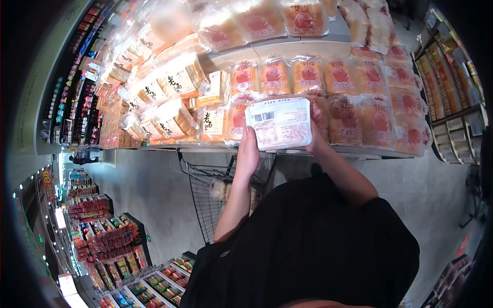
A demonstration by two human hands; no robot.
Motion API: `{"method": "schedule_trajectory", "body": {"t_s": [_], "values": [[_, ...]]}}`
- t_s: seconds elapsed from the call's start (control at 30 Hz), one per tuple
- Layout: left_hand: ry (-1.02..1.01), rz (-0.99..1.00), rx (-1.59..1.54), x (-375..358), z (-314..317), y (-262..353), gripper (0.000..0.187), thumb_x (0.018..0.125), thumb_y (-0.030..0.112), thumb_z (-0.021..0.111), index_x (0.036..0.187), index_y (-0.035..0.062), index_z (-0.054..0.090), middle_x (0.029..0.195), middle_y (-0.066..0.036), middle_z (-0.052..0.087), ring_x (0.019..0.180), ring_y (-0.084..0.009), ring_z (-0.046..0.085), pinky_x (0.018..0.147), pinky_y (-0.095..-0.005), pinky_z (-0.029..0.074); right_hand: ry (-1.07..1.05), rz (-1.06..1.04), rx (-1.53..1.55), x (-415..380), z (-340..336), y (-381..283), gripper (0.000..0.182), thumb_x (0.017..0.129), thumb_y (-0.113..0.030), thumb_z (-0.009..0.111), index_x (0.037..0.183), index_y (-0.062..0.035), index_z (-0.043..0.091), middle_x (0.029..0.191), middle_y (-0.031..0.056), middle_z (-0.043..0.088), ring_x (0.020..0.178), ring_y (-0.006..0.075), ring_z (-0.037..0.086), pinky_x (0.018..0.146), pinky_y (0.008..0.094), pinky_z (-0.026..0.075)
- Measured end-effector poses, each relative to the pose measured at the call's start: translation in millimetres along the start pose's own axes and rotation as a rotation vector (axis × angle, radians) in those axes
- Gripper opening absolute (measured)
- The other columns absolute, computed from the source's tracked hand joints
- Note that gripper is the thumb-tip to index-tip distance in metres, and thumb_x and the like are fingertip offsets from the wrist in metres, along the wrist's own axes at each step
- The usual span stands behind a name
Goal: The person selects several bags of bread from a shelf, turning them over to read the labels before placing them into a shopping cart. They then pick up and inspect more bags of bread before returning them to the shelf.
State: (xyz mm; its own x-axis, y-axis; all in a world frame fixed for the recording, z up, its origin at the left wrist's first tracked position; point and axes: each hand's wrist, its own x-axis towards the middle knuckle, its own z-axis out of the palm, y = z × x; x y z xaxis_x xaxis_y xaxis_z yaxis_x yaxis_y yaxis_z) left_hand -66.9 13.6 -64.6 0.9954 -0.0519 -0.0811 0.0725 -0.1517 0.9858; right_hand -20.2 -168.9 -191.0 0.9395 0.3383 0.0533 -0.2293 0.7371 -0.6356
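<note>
Both hands hold up a white package (282, 126) with a barcode and small print on the side facing me. My left hand (248, 151) grips its left edge, the thumb along the side. My right hand (314, 138) closes on its right edge, most of its fingers hidden behind the package. Just beyond it are bagged bread loaves with red round prints (275, 77). Further left lie bagged loaves with black lettering (179, 77).
A wire shopping cart (205, 190) with something white inside stands below my left forearm. Packed shelves (97, 231) run along the lower left. Another shelf rack (447, 77) stands at the right. Grey floor (154, 200) shows left of the cart.
</note>
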Motion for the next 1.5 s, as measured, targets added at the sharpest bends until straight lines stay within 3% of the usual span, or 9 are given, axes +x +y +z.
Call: {"method": "schedule_trajectory", "body": {"t_s": [0.07, 0.17, 0.27, 0.47, 0.67, 0.97, 1.27, 1.5], "values": [[0.010, 0.041, -0.006, -0.6, 1.8, 1.3, 0.064, 0.106, 0.043, 0.024, 0.146, -0.0069, 0.024, 0.146, -0.017, 0.037, 0.134, -0.0220, 0.035, 0.111, -0.0320, 0.025, 0.067, 0.069, 0.063, 0.3, 7.1, -5.8, 0.058, 0.102, -0.041, 0.036, 0.148, -0.0063, 0.026, 0.145, 0.0085, 0.041, 0.132, 0.0193, 0.043, 0.109, 0.0370, 0.037], [0.037, 0.075, 0.003, -1.5, 3.1, 0.2, 0.061, 0.106, 0.041, 0.022, 0.140, -0.0088, 0.034, 0.140, -0.018, 0.044, 0.129, -0.0224, 0.040, 0.109, -0.0318, 0.028, 0.245, 0.115, 0.215, 0.5, 27.1, -19.6, 0.043, 0.100, -0.030, 0.046, 0.131, -0.0011, 0.050, 0.123, 0.0124, 0.060, 0.111, 0.0242, 0.061, 0.095, 0.0380, 0.049], [0.054, 0.064, -0.065, -0.9, 6.1, -9.7, 0.061, 0.106, 0.041, 0.023, 0.139, -0.0092, 0.035, 0.139, -0.018, 0.045, 0.128, -0.0217, 0.040, 0.108, -0.0319, 0.028, 0.093, 0.127, 0.065, 0.3, 2.0, -5.8, 0.058, 0.102, -0.041, 0.037, 0.147, -0.0070, 0.027, 0.145, 0.0093, 0.041, 0.131, 0.0197, 0.044, 0.108, 0.0377, 0.038], [0.080, 0.032, 0.018, -4.8, 7.6, -1.3, 0.061, 0.106, 0.041, 0.024, 0.133, -0.0104, 0.043, 0.132, -0.018, 0.052, 0.123, -0.0215, 0.046, 0.105, -0.0321, 0.033, 0.031, 0.049, -0.010, -3.9, -5.8, 3.7, 0.059, 0.101, -0.039, 0.042, 0.148, -0.0080, 0.024, 0.145, 0.0104, 0.039, 0.131, 0.0223, 0.044, 0.107, 0.0384, 0.038], [0.107, 0.042, -0.040, -7.1, 9.8, -2.4, 0.061, 0.106, 0.040, 0.024, 0.133, -0.0110, 0.043, 0.133, -0.019, 0.052, 0.124, -0.0230, 0.046, 0.105, -0.0326, 0.033, 0.052, 0.073, 0.012, -4.7, -2.2, 2.5, 0.058, 0.101, -0.037, 0.042, 0.147, -0.0080, 0.025, 0.143, 0.0100, 0.041, 0.130, 0.0224, 0.044, 0.107, 0.0384, 0.039], [0.127, 0.013, -0.055, -11.4, 7.8, -4.7, 0.063, 0.106, 0.041, 0.023, 0.133, -0.0118, 0.043, 0.132, -0.019, 0.053, 0.123, -0.0233, 0.048, 0.105, -0.0326, 0.034, 0.158, 0.133, 0.023, -6.8, 13.3, -5.0, 0.059, 0.101, -0.050, 0.037, 0.143, -0.0085, 0.034, 0.136, 0.0092, 0.047, 0.126, 0.0195, 0.048, 0.102, 0.0352, 0.042], [0.084, -0.060, -0.355, -10.8, -1.2, -18.2, 0.064, 0.104, 0.046, 0.027, 0.138, -0.0082, 0.038, 0.137, -0.016, 0.049, 0.124, -0.0217, 0.048, 0.106, -0.0347, 0.035, 0.225, 0.055, -0.049, -2.7, 20.2, -7.4, 0.058, 0.102, -0.051, 0.034, 0.141, -0.0082, 0.035, 0.130, 0.0091, 0.051, 0.122, 0.0186, 0.051, 0.101, 0.0332, 0.041], [0.058, -0.044, -0.404, -10.7, -3.3, -19.1, 0.065, 0.104, 0.046, 0.026, 0.140, -0.0071, 0.036, 0.139, -0.016, 0.047, 0.127, -0.0219, 0.046, 0.107, -0.0354, 0.034, 0.261, 0.126, -0.037, -4.7, 22.6, -10.4, 0.054, 0.102, -0.047, 0.036, 0.141, -0.0106, 0.037, 0.130, 0.0089, 0.052, 0.119, 0.0189, 0.053, 0.098, 0.0328, 0.043]]}}
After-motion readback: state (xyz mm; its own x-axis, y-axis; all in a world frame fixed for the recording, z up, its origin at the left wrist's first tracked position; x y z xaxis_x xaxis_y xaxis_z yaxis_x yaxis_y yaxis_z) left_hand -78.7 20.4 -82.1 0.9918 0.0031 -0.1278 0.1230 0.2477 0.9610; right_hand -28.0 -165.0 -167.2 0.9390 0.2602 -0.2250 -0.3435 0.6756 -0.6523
